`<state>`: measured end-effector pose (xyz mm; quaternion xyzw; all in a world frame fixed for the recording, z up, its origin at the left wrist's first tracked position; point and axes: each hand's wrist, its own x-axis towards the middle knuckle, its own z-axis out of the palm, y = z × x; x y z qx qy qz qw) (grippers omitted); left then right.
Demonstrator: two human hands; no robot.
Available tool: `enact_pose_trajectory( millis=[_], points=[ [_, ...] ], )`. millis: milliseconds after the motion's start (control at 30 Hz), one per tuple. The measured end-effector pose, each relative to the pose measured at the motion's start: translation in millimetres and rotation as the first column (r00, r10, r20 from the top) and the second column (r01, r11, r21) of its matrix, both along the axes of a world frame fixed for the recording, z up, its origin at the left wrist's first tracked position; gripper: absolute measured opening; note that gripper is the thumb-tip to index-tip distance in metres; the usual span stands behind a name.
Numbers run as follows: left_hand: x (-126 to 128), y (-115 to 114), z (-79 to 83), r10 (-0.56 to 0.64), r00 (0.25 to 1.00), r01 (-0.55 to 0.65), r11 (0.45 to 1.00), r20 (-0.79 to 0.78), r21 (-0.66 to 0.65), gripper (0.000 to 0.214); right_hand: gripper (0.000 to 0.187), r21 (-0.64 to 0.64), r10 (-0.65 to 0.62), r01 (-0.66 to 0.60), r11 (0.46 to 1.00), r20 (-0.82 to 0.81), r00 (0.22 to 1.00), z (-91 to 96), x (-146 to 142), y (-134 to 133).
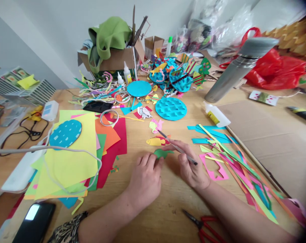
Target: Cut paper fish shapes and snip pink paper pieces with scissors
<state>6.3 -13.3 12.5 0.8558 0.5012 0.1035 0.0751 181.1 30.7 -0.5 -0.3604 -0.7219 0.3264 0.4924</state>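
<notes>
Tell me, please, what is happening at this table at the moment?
A person is handling a small green paper piece on a wooden table. The left hand touches it, while the right hand, close beside it, holds a slim, pen-like tool. Just beyond lies a yellow paper fish; loose paper strips lie to the right. Red-handled scissors lie near the right forearm, in neither hand.
</notes>
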Motion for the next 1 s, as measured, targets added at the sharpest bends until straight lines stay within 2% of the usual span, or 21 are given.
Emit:
enact_pose_trajectory(
  millis=[133,267,400,567,800,1000],
  points=[
    [0.6,-1.3,-1.3,0.049,0.998,-0.050,0.998,-0.026,-0.026,0.055,0.033,-0.233,-0.116,0.065,0.970,-0.210,0.971,-7.2,-2.1,5.7],
    [1.3,-2.0,-2.9,0.063,0.997,-0.065,0.997,-0.038,-0.043,0.059,0.018,-0.379,-0.170,0.070,0.923,-0.237,0.957,-2.9,-4.4,11.2],
    [0.5,-2.5,-2.3,0.063,0.998,-0.064,0.996,-0.026,-0.057,0.057,0.019,-0.431,-0.157,0.068,0.900,-0.174,0.972,1.9,-6.1,10.7],
    [-0.6,-3.5,-1.7,0.071,0.997,-0.070,0.996,0.011,-0.048,0.048,0.018,-0.457,-0.117,0.038,0.888,-0.145,0.983,-2.0,-5.5,10.2],
    [0.2,-5.2,0.2,0.115,0.991,-0.119,0.991,-0.073,-0.061,0.045,0.019,-0.483,-0.130,0.054,0.874,-0.124,0.984,-2.0,-3.6,9.8],
    [-0.4,-5.9,0.1,0.107,0.989,-0.113,0.992,-0.103,-0.056,0.047,0.026,-0.593,-0.104,0.000,0.805,-0.141,0.984,-0.2,-6.9,8.9]
  ],
)
